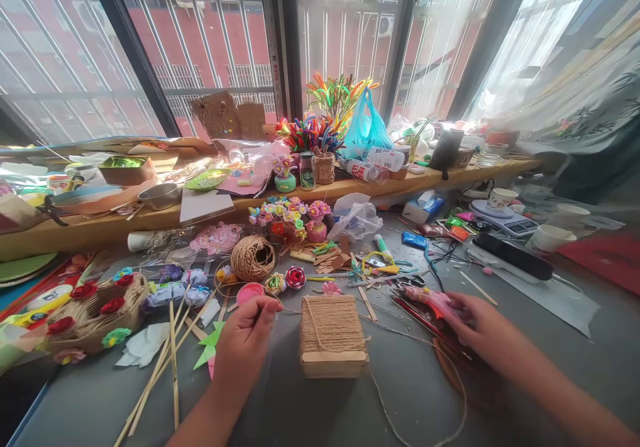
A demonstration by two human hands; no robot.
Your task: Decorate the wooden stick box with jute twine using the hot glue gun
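Observation:
A small box wrapped in jute twine [332, 335] stands on the grey table in front of me, with a bare wooden strip along its lower edge. My left hand [246, 344] is closed in a pinch just left of the box, holding the twine strand that runs to it. My right hand [475, 327] reaches to the right and closes on a pink glue gun [426, 298] lying among tools. A loose twine tail [450, 394] curls across the table below the box. The twine ball [253, 258] sits behind my left hand.
A twine basket with paper roses [95, 314] and bamboo sticks [173, 354] lie at left. Paper flowers [293, 214], scissors [380, 260], a tissue box [425, 207] and cups [550, 237] crowd the back. A wooden shelf [150, 217] runs under the windows.

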